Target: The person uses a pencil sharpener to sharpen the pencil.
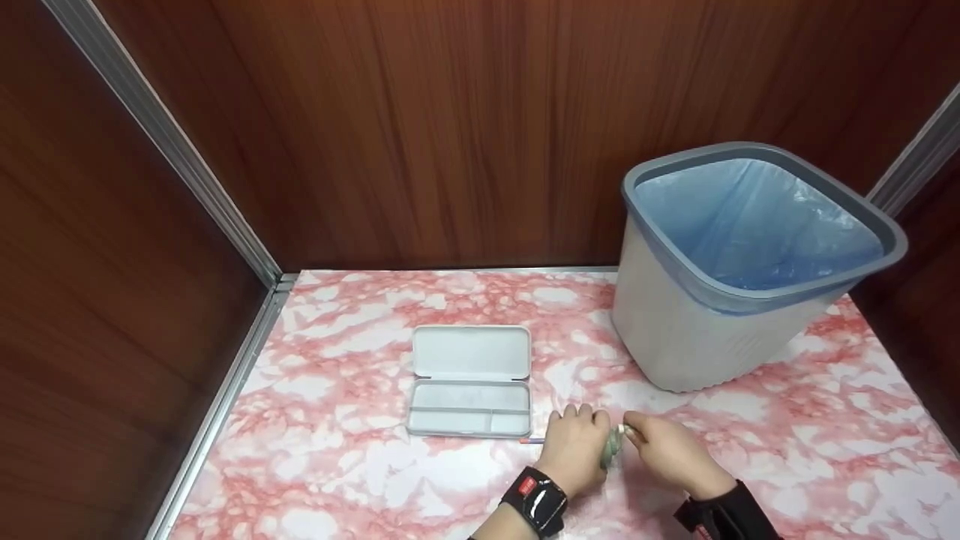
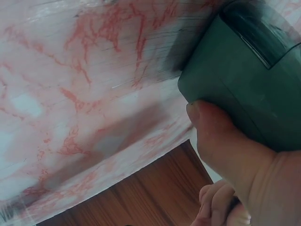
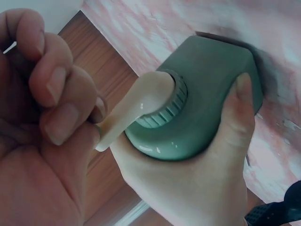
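A green hand-crank pencil sharpener [image 3: 202,70] rests on the table, mostly covered by a hand in the head view. My left hand [image 1: 574,446] grips its body, with the thumb [image 2: 221,132] along one side in the left wrist view. A cream crank handle [image 3: 136,101] sticks out of the ridged collar at its end. Fingers of my right hand [image 1: 671,454] pinch the tip of that handle. To the left of my left hand, the thin end of a pencil [image 1: 532,441] shows, red-tipped with a blue shaft; the rest is hidden behind the hand.
An open pale grey pencil case [image 1: 469,433] with divided compartments lies left of my hands, its lid folded back. A grey-rimmed bin [image 1: 690,337] with a blue liner stands at the back right. Brown wood-grain panels [image 1: 450,135] enclose the marbled table [image 1: 337,480].
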{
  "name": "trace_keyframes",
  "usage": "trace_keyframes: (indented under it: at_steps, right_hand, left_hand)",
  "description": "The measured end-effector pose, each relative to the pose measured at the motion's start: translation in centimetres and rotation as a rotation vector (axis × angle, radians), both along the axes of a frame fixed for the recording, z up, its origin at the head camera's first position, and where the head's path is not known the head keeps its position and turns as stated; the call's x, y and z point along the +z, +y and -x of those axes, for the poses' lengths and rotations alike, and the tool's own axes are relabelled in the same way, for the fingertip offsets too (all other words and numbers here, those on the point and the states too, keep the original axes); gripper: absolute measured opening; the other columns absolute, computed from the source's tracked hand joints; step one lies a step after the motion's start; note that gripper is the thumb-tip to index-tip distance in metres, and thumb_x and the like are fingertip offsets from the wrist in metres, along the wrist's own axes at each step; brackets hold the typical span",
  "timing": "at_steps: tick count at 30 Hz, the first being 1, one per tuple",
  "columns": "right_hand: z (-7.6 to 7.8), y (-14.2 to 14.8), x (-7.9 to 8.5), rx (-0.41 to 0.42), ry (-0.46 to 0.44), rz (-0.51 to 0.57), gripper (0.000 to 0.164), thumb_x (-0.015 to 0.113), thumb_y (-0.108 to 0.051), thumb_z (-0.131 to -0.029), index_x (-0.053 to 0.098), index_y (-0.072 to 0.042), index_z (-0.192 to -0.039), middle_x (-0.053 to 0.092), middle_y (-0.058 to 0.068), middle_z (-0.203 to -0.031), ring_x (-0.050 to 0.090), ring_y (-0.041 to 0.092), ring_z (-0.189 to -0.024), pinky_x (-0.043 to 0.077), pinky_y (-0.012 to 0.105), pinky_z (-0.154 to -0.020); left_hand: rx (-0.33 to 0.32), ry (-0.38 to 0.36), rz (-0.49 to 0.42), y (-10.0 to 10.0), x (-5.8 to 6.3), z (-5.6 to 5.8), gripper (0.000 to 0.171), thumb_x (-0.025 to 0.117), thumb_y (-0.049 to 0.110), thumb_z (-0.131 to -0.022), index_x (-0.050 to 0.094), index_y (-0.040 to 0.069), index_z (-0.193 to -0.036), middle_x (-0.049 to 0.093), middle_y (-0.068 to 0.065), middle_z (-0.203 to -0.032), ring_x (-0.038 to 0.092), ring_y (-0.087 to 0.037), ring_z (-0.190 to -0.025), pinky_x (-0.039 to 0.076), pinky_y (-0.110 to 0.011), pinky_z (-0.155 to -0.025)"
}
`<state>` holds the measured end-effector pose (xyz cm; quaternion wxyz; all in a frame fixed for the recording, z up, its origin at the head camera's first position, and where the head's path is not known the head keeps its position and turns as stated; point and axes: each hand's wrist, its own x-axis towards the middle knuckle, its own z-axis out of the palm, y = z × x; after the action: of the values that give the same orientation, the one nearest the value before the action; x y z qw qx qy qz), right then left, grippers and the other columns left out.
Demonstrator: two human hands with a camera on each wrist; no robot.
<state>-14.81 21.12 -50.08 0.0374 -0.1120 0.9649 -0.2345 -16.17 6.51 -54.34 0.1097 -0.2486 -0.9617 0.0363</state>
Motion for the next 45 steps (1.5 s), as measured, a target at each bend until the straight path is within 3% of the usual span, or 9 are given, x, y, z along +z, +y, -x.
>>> trace_keyframes:
  at_steps: [10,20,31,34,38,45]
  right_hand:
    - [2.1,0.2,-1.0,0.004,-0.033,-0.001,0.020,0.052,-0.015,-0.089,0.044,-0.016,-0.071,0.043,0.002,-0.061,0.043,0.017,-0.060,0.034,0.032,-0.056]
    - [2.9,0.3,-3.1,0.004,-0.086,-0.009,0.017,0.051,-0.019,-0.090,0.048,-0.015,-0.074,0.049,0.003,-0.066,0.049,0.019,-0.066,0.038,0.036,-0.061]
    - [1.5,0.3,-5.3,-0.024,-0.152,-0.024,0.016,0.051,-0.010,-0.084,0.049,-0.017,-0.070,0.055,0.002,-0.068,0.051,0.018,-0.065,0.039,0.037,-0.059]
    - [0.8,0.3,-5.6,-0.021,-0.142,-0.046,0.009,0.052,-0.011,-0.085,0.058,-0.015,-0.079,0.063,0.004,-0.077,0.061,0.023,-0.074,0.044,0.042,-0.064]
    - [-0.2,0.3,-5.8,-0.023,-0.132,-0.067,0.013,0.053,-0.017,-0.088,0.064,-0.015,-0.095,0.069,0.008,-0.091,0.065,0.031,-0.087,0.048,0.048,-0.073]
    - [-1.8,0.2,-5.1,-0.007,-0.139,-0.042,0.006,0.057,-0.015,-0.085,0.061,-0.018,-0.083,0.066,0.001,-0.081,0.064,0.025,-0.079,0.046,0.042,-0.066]
  left_hand:
    - [-0.009,0.012,-0.020,0.0,-0.1,-0.1,0.063,0.079,0.051,-0.049,0.049,0.022,-0.096,0.057,0.006,-0.087,0.055,-0.013,-0.079,0.039,-0.029,-0.062]
    - [-0.006,0.019,-0.004,0.1,-0.3,-0.2,0.066,0.079,0.052,-0.047,0.051,0.022,-0.098,0.058,0.006,-0.088,0.054,-0.013,-0.078,0.039,-0.029,-0.061]
    - [-0.012,0.013,-0.018,0.1,-0.3,-0.3,0.063,0.079,0.050,-0.048,0.051,0.021,-0.096,0.057,0.006,-0.088,0.054,-0.014,-0.079,0.038,-0.029,-0.061]
    - [-0.012,0.015,-0.020,0.1,-0.4,-0.2,0.062,0.079,0.050,-0.047,0.051,0.020,-0.095,0.057,0.006,-0.087,0.054,-0.013,-0.078,0.038,-0.029,-0.060]
    - [-0.011,0.017,-0.016,0.1,-0.3,-0.2,0.064,0.079,0.051,-0.046,0.051,0.020,-0.094,0.057,0.006,-0.087,0.054,-0.013,-0.077,0.038,-0.029,-0.060]
    - [0.000,0.000,0.001,0.0,-0.1,0.0,0.065,0.079,0.054,-0.047,0.050,0.022,-0.095,0.058,0.006,-0.089,0.054,-0.013,-0.079,0.040,-0.029,-0.062]
